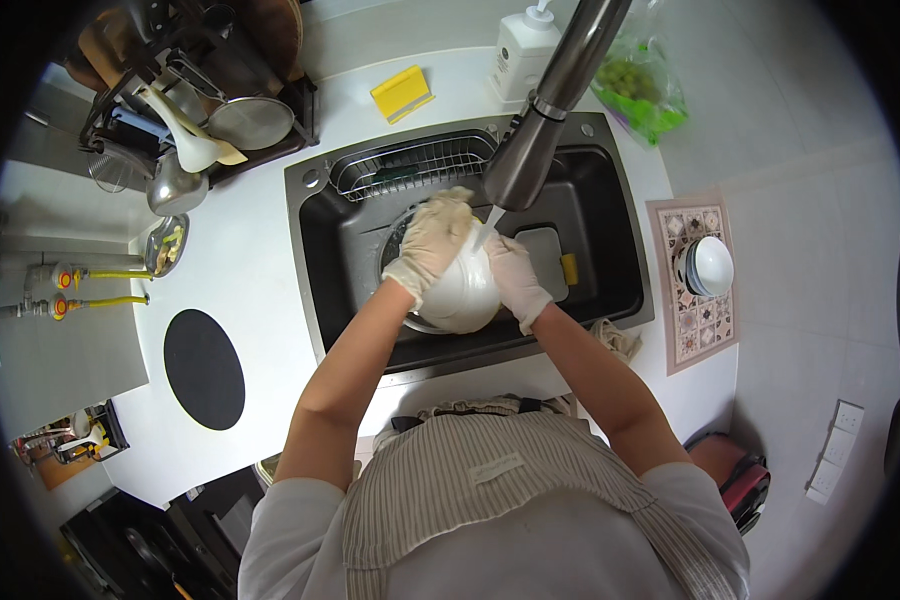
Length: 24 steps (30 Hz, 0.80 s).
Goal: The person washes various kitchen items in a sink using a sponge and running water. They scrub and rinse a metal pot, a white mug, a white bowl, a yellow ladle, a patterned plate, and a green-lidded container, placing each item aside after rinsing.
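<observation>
Both hands wear pale rubber gloves over the dark double sink (pixel 649 262). A wet white bowl or plate (pixel 465 296) is held under the metal tap (pixel 521 169), from which water runs onto it. My left hand (pixel 439 236) lies over its upper left part, with the fingertips blurred. My right hand (pixel 514 274) grips its right edge. Beneath is a round metal basin (pixel 390 259), mostly covered. To the right, a rectangular pale container (pixel 544 259) and a yellow sponge (pixel 569 269) lie in the sink.
A wire rack (pixel 420 169) hangs at the sink's back. Behind stand a white pump bottle (pixel 521 56), a yellow scraper-like item (pixel 403 94) and a bag of green fruit (pixel 634 82). Stacked bowls (pixel 712 266) sit on a patterned mat right; a utensil rack (pixel 307 112) and black oval mat (pixel 205 369) are left.
</observation>
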Each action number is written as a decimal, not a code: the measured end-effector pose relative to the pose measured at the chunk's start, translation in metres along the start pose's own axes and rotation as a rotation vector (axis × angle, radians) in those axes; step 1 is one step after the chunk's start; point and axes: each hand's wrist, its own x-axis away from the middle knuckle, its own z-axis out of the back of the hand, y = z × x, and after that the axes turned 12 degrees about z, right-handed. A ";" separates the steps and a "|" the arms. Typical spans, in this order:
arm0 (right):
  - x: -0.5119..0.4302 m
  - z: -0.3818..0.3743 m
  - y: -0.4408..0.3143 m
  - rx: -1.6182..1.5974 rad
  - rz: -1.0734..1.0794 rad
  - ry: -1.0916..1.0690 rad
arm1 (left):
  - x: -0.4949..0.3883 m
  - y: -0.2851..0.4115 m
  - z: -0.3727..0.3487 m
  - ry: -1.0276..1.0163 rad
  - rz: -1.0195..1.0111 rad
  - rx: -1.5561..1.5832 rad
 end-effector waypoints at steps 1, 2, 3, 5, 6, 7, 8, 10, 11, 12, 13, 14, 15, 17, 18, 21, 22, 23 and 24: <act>-0.001 -0.007 -0.005 -0.080 -0.041 0.041 | -0.001 0.008 0.002 -0.103 -0.050 -0.099; -0.001 -0.013 -0.010 -0.160 -0.082 0.081 | 0.001 0.008 -0.002 -0.089 -0.085 -0.140; -0.003 -0.020 -0.017 -0.241 -0.123 0.111 | 0.007 0.005 -0.006 -0.069 -0.112 -0.185; -0.026 -0.013 0.014 -0.432 -0.190 0.158 | 0.017 0.010 -0.020 0.019 -0.189 -0.202; -0.032 -0.013 0.024 -0.525 -0.240 0.204 | 0.027 0.010 -0.028 0.092 -0.215 -0.181; -0.034 -0.014 0.026 -0.617 -0.289 0.252 | 0.036 0.013 -0.033 0.165 -0.242 -0.160; -0.035 -0.013 0.029 -0.675 -0.284 0.274 | 0.043 0.015 -0.037 0.090 -0.220 -0.221; -0.035 -0.007 0.031 -0.790 -0.275 0.325 | 0.063 0.021 -0.029 0.067 -0.216 -0.198; -0.032 -0.004 0.033 -0.763 -0.254 0.346 | 0.067 0.021 -0.026 0.056 -0.215 -0.185; -0.027 -0.002 0.035 -0.734 -0.231 0.367 | 0.066 0.014 -0.025 0.114 -0.129 -0.190; -0.024 0.003 0.039 -0.703 -0.209 0.390 | 0.066 0.003 -0.029 0.170 -0.042 -0.191; -0.023 0.008 0.041 -0.688 -0.180 0.388 | 0.064 -0.008 -0.037 0.225 0.044 -0.191; -0.022 0.012 0.043 -0.672 -0.154 0.373 | 0.064 -0.026 -0.055 0.385 0.137 0.081; -0.018 0.016 0.042 -0.684 -0.102 0.341 | 0.063 -0.064 -0.094 0.703 0.316 0.627; -0.018 0.022 0.044 -0.714 -0.069 0.345 | 0.057 -0.062 -0.087 0.516 0.578 1.023; -0.011 0.033 0.052 -0.728 -0.021 0.350 | 0.045 -0.046 -0.049 -0.027 1.008 1.820; -0.010 0.037 0.055 -0.720 -0.013 0.350 | 0.047 -0.044 -0.044 -0.083 0.923 1.878; -0.010 0.043 0.058 -0.667 -0.004 0.341 | 0.050 -0.044 -0.039 -0.140 0.837 1.931; -0.008 0.046 0.060 -0.620 0.003 0.337 | 0.058 -0.049 -0.034 -0.214 0.762 1.883</act>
